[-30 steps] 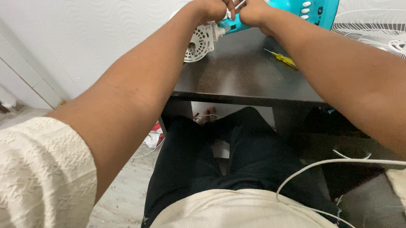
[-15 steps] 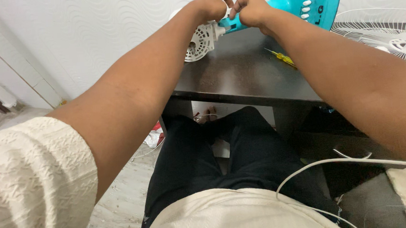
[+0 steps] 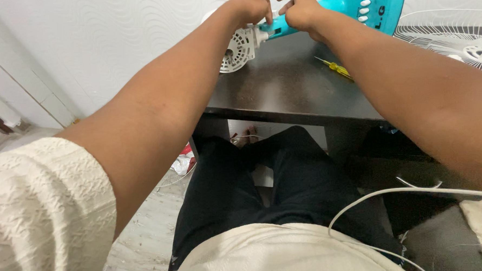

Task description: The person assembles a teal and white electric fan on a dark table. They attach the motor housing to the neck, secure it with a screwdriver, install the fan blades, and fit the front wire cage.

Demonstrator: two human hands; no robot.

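Observation:
A turquoise fan body (image 3: pixel 368 2) lies on its side on a dark table (image 3: pixel 288 90), its turquoise neck (image 3: pixel 278 26) joined to a white vented motor housing (image 3: pixel 238 49). My left hand (image 3: pixel 251 5) rests on the top of the joint between neck and motor, fingers pinched down there. My right hand (image 3: pixel 300 8) wraps the turquoise neck from the right, with two fingers lifted. What the fingertips pinch is hidden.
A yellow-handled screwdriver (image 3: pixel 335 68) lies on the table to the right of my arms. A white fan grille (image 3: pixel 453 34) sits at the far right. A white cable (image 3: pixel 395 194) runs across my lap. Paper scraps litter the floor (image 3: pixel 182 165) under the table.
Both hands stay at the joint; my right hand's fingers have lifted and spread a little, and my left hand has shifted slightly over the neck.

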